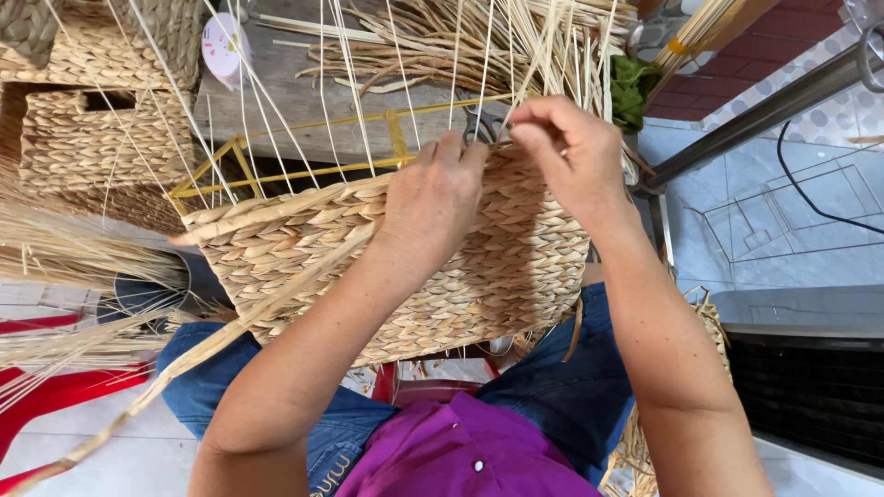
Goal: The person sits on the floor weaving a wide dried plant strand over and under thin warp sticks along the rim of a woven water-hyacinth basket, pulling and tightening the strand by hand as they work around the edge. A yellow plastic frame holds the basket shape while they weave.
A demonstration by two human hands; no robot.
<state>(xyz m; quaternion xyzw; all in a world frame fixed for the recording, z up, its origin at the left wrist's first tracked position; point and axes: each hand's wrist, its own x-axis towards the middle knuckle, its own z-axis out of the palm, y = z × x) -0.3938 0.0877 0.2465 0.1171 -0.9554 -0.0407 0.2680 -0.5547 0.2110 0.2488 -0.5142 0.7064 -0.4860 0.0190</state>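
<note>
A half-woven straw basket (295,248) rests on my lap, built on a yellow metal frame (304,170) with thin upright stakes rising from its rim. My left hand (433,198) lies flat against the basket's woven wall near the top edge, fingers pressing on the weave. My right hand (566,152) is at the rim just right of it, fingertips pinched on a straw strand among the stakes. A long twisted straw rope (193,354) runs from the basket down to the lower left.
Finished woven baskets (92,138) are stacked at the upper left. Loose straw (414,46) lies on a wooden table (295,101) ahead, and more bundles (64,258) lie at left. A red plastic stool (55,387) stands lower left. A metal rail (764,110) crosses at right over tiled floor.
</note>
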